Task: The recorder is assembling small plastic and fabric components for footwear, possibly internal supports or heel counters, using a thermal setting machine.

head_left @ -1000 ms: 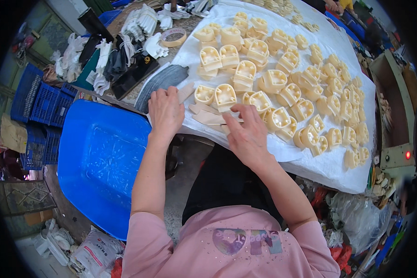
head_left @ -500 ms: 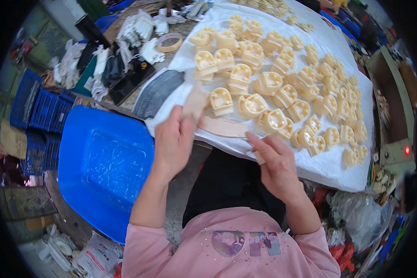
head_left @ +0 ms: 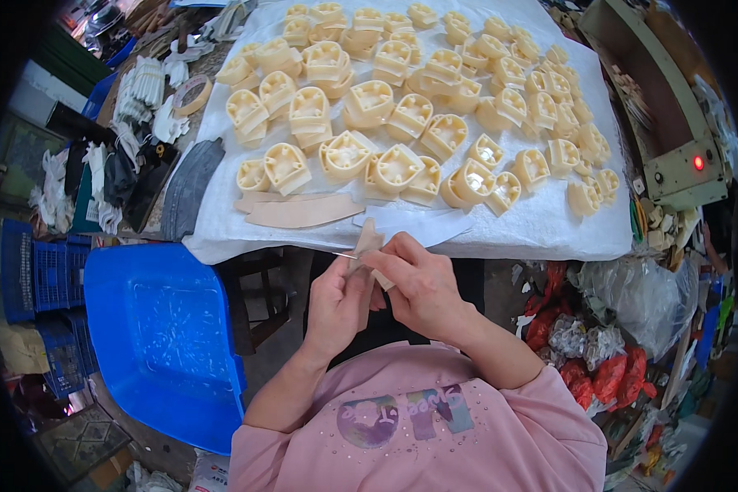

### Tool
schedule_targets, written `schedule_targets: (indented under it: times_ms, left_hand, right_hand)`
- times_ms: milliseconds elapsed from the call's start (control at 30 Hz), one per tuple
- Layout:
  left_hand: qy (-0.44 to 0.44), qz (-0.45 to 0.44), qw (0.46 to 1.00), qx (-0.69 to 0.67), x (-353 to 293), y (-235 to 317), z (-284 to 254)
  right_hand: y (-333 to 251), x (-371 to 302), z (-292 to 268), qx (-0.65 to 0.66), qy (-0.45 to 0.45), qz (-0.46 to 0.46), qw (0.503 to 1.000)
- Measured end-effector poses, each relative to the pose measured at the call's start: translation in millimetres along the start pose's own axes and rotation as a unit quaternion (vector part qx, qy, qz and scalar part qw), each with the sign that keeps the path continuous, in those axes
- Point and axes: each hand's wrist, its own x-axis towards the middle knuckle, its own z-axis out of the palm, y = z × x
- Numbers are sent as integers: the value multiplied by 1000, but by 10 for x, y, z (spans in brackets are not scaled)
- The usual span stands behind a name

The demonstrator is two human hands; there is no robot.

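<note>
Close in front of my body, at the near edge of the table, my left hand [head_left: 336, 302] grips a beige leather-like strip [head_left: 369, 238]. My right hand [head_left: 421, 283] pinches the same strip from the other side, its fingertips close to the left thumb. A thin shiny sliver [head_left: 346, 255] shows beside the left thumb; its kind is unclear. Just beyond the hands lie curved beige strips [head_left: 303, 211], partly overlapping, and a curved white strip [head_left: 435, 227]. Past these stand many cream plastic-looking rounded pieces [head_left: 369, 102].
A white cloth [head_left: 517, 234] covers the table. At the left stand a blue tub [head_left: 160, 328] and blue crates [head_left: 49, 271]. Dark grey curved strips [head_left: 190, 189] and a tape roll [head_left: 193, 96] lie at the table's left. A metal box with a red light [head_left: 685, 168] borders the right.
My hands have come together, nearer my body, around one beige strip. Other beige strips now lie on the cloth. The view has shifted, so the table sits further left.
</note>
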Motion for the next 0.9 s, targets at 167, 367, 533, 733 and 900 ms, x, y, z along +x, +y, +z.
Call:
schedule_targets:
  times_ms: [167,367,533,733,900]
  left_hand:
    - [3,-16,987,-161,-40,-53,39]
    - [69,-54,954,-285,43,-87,-233]
    - [183,51,927,-323,173,364,-408]
    - [38,347,889,296,16,377,-275]
    - [-37,464,764,446,9,304,20]
  right_hand:
    - [122,-103,14,194,-1,27,981]
    - [196,-289,-276,363,-321,-54,873]
    - [452,-528,-488,-75,-490,150,855]
    - [556,-649,-533,297,-194,116,928]
    - [303,-680,-180,502,-46,269,821]
